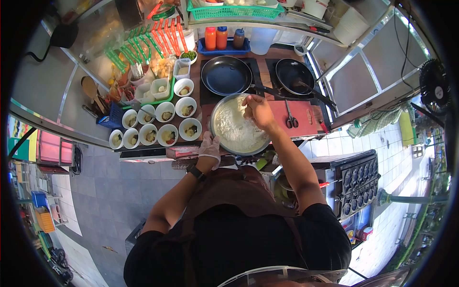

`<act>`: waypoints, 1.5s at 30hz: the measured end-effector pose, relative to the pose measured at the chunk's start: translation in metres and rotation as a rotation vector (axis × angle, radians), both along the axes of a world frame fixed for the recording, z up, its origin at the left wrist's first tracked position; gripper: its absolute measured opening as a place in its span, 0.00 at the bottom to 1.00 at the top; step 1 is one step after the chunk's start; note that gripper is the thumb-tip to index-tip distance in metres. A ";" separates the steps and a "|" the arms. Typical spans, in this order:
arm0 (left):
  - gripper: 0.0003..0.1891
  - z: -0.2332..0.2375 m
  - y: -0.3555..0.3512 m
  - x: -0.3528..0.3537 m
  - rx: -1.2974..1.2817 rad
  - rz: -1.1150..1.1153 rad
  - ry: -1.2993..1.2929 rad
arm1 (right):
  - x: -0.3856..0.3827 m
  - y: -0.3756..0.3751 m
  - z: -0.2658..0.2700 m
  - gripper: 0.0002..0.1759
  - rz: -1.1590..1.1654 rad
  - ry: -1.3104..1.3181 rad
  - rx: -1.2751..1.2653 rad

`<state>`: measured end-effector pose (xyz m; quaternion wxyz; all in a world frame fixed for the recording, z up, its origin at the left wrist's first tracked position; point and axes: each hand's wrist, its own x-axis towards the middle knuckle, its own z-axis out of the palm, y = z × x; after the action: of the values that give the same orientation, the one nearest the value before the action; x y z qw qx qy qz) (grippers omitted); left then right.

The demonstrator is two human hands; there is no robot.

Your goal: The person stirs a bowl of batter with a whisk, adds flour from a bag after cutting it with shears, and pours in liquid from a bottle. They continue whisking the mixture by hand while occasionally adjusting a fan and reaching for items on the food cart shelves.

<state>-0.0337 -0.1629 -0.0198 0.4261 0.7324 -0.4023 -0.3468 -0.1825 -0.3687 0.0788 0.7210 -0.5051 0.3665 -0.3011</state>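
A round metal bowl point(243, 152) holds white flour point(232, 126) and stands at the front edge of the counter. My left hand point(209, 149), in a clear plastic glove, grips the bowl's lower left side. Over the upper right of the flour is my right hand point(259, 114), bare, its fingers curled closed. What those fingers hold, if anything, is hidden. Left of the bowl stand several white cups point(190, 129) with food portions inside. Black scissors point(290, 119) lie on a red cutting board point(275, 109) to the right.
Behind the bowl sit a large frying pan point(226, 76) and a smaller pan point(292, 75), handles pointing right. A blue tray point(224, 51) carries sauce bottles at the back. Wooden utensils point(90, 91) stand at left. A waffle-like mould iron point(358, 184) is at lower right.
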 end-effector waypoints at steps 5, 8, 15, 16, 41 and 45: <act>0.09 0.033 -0.005 0.002 -0.119 -0.037 -0.267 | 0.000 0.002 0.025 0.17 -0.254 0.171 -0.293; 0.14 0.056 -0.018 0.008 -0.165 0.014 -0.140 | 0.006 0.016 0.011 0.17 -0.084 0.035 -0.077; 0.36 0.043 -0.035 0.025 -0.224 -0.195 -0.260 | 0.006 0.026 0.004 0.19 -0.238 -0.002 -0.102; 0.36 0.032 -0.038 0.027 -0.326 -0.169 -0.371 | -0.001 0.021 0.000 0.19 -0.174 0.034 -0.093; 0.40 0.040 -0.034 0.036 -0.145 -0.301 -0.360 | -0.007 0.024 0.013 0.19 -0.407 0.136 -0.204; 0.41 0.029 -0.035 0.036 -0.216 -0.288 -0.367 | 0.009 0.032 0.018 0.20 -0.539 -0.001 -0.304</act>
<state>0.0020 -0.1976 0.0089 0.3679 0.6684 -0.6079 -0.2202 -0.1738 -0.3372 0.0968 0.5316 -0.4916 0.4375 -0.5332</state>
